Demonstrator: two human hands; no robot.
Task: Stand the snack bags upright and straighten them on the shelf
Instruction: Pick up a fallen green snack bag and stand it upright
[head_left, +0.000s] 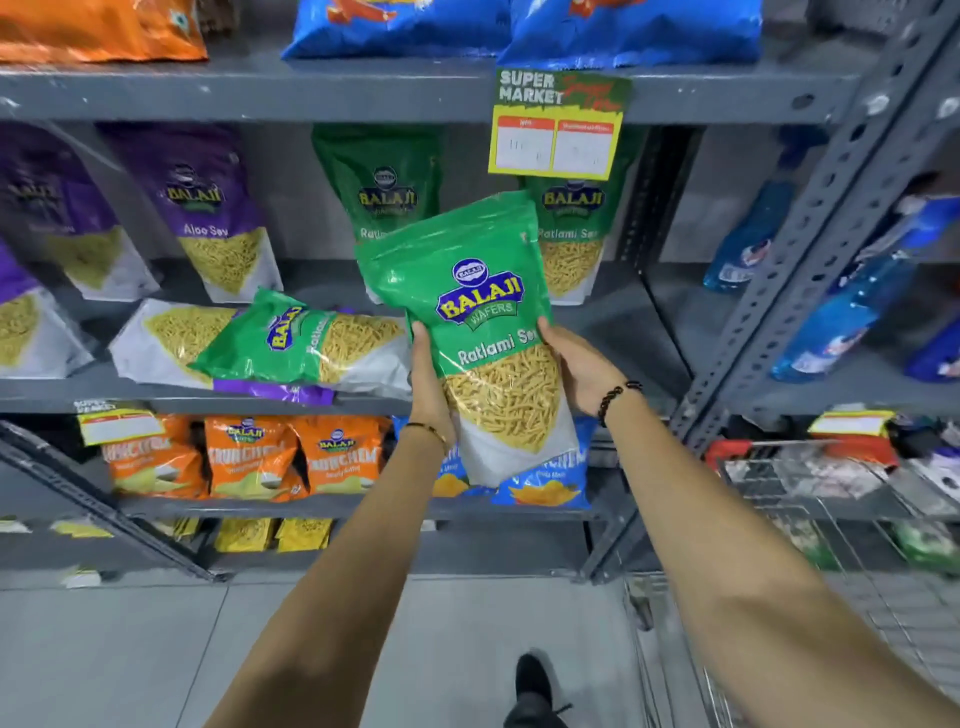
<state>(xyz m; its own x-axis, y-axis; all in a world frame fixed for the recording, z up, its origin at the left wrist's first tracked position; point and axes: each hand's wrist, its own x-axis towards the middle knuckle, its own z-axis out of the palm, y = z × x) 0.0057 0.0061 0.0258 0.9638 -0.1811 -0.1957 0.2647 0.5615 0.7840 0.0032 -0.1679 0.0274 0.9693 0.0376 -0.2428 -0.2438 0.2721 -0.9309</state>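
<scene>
In front of the middle shelf (597, 322):
held bag: green bag (467, 312), long axis near upright, top tilted left.
fingers: left hand (428, 382) and right hand (579, 371) clamp its lower sides.
next: fallen green bag (306, 343) lies flat, nearer the left hand.

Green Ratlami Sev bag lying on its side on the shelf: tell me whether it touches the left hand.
Apart. The head view shows the left hand gripping the raised green bag, with grey shelf visible between the hand and the fallen green bag.
</scene>
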